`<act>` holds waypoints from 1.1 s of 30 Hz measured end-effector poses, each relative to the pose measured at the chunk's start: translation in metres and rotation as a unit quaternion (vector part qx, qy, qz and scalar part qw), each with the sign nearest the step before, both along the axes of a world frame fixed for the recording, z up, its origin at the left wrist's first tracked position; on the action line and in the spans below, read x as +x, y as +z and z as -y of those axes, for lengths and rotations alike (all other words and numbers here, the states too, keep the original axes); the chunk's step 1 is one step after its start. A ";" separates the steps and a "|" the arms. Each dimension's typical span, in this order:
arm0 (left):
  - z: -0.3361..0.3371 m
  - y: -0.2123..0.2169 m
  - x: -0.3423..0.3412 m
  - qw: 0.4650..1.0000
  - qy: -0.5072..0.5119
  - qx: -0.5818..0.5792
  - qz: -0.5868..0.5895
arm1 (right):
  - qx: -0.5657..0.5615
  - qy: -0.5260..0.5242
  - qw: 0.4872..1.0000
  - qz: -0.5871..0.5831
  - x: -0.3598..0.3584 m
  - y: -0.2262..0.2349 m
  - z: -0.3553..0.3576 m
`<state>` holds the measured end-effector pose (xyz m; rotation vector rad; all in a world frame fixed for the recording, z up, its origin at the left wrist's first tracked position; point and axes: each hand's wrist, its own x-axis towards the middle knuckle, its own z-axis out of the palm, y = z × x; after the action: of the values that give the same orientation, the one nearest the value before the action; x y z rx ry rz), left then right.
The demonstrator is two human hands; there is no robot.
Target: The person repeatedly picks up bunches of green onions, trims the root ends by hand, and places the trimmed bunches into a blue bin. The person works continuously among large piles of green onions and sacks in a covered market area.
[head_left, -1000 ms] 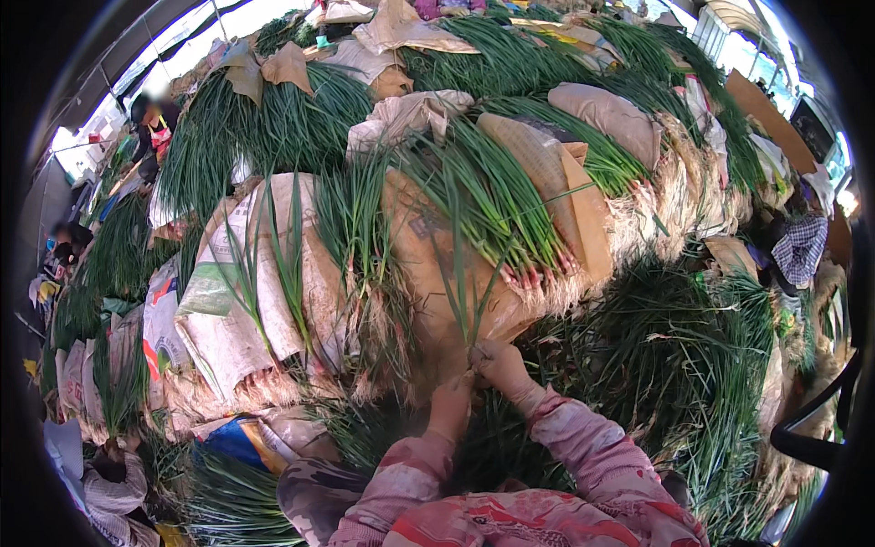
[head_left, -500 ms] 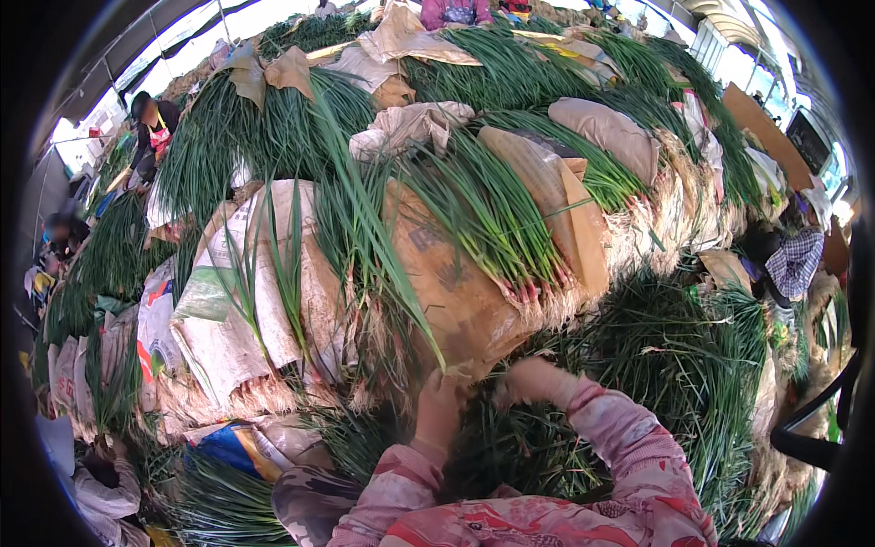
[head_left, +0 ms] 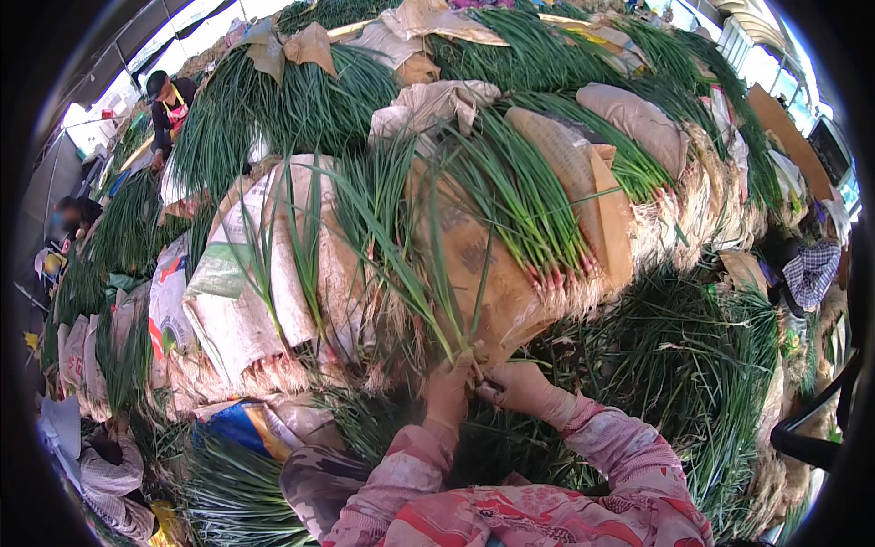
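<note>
The left hand [head_left: 447, 394] pinches a few green onions [head_left: 444, 339] near their pale base, leaves fanning up over a brown sheet [head_left: 483, 305]. The right hand [head_left: 525, 390] is just beside it, fingers curled in near the roots; whether they pinch anything, I cannot tell. The sheet bears faded dark print, too blurred to read. Leftward, a white sack [head_left: 296, 237] shows a green printed panel, and another sack [head_left: 169, 296] red and blue markings.
</note>
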<state>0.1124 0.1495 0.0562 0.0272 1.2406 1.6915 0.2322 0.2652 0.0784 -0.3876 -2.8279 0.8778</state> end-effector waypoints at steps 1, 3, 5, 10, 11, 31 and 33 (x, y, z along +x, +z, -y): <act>0.001 -0.005 0.002 1.000 -0.003 0.027 -0.001 | -0.075 0.014 0.996 0.043 0.006 -0.007 0.010; 0.003 -0.003 0.007 1.000 -0.019 0.014 0.008 | -0.317 -0.024 0.948 0.022 0.006 -0.028 0.005; 0.005 -0.023 0.010 0.999 -0.036 0.018 -0.015 | -0.490 -0.082 0.867 -0.040 -0.001 -0.059 -0.001; 0.012 -0.023 0.014 0.998 -0.035 -0.024 -0.054 | -0.653 -0.199 0.703 -0.201 -0.046 -0.077 0.015; 0.015 -0.033 0.011 0.998 -0.027 -0.019 -0.044 | -0.757 -0.245 0.574 -0.195 -0.052 -0.064 0.020; 0.011 0.009 0.031 0.998 0.031 0.061 -0.015 | -0.435 -0.295 0.641 -0.559 -0.029 0.016 0.006; 0.013 0.014 0.016 0.997 0.065 0.039 -0.026 | -0.527 -0.262 0.586 -0.557 -0.015 0.030 -0.035</act>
<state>0.1281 0.1361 0.0702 0.0399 1.2364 1.8624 0.2170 0.3002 0.1079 -0.4697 -0.7516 1.6843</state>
